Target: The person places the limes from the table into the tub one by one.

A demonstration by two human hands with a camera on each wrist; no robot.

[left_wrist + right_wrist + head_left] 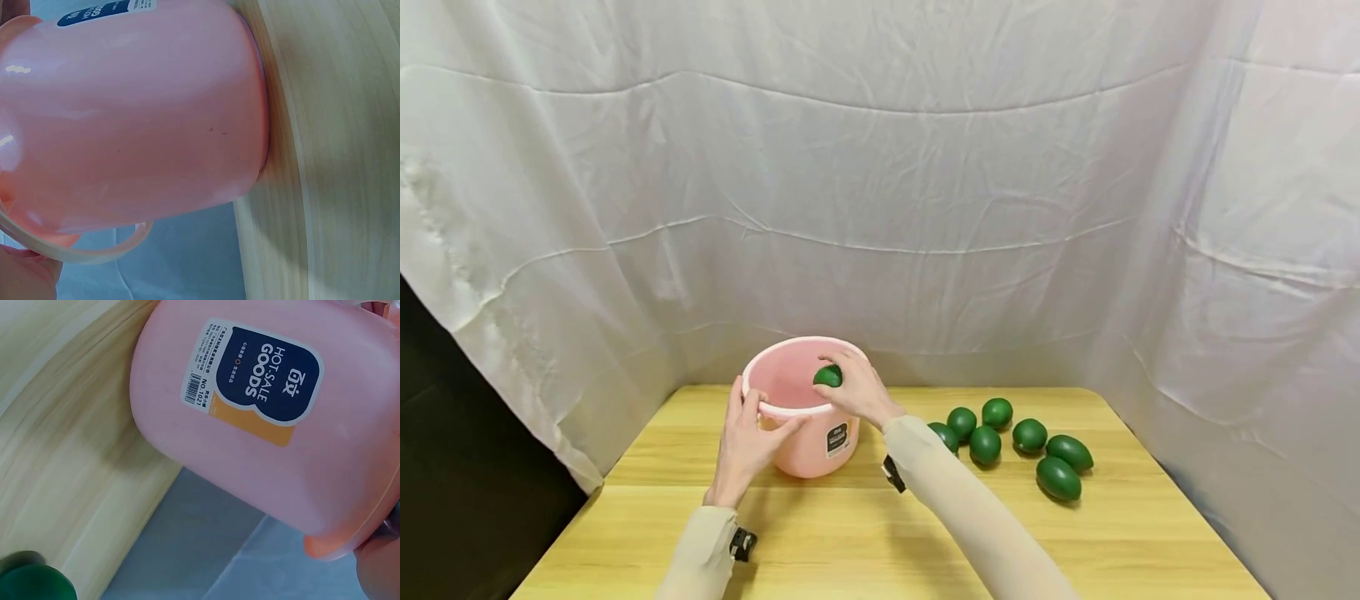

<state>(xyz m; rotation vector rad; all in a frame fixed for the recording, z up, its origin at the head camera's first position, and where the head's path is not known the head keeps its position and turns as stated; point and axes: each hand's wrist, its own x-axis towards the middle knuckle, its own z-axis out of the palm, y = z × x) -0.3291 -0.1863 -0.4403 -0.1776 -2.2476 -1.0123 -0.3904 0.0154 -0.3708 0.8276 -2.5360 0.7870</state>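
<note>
A pink bucket point(811, 450) with a pale rim stands at the table's left; its printed label point(269, 378) shows in the right wrist view. My left hand point(747, 442) holds the bucket's near left rim, fingers over the edge and thumb along the outside. Above the bucket's opening, at its right side, my right hand point(863, 390) grips a smooth dark green oval fruit point(828, 376) between thumb and fingers. The left wrist view shows the bucket's side point(144, 125) and a ring-like handle point(119, 250). The bottom of the bucket's inside is hidden.
Several more green oval fruits point(985, 446) lie on the wooden table point(820, 533) right of the bucket, one partly behind my right sleeve. White cloth point(880, 183) hangs behind the table and along both sides.
</note>
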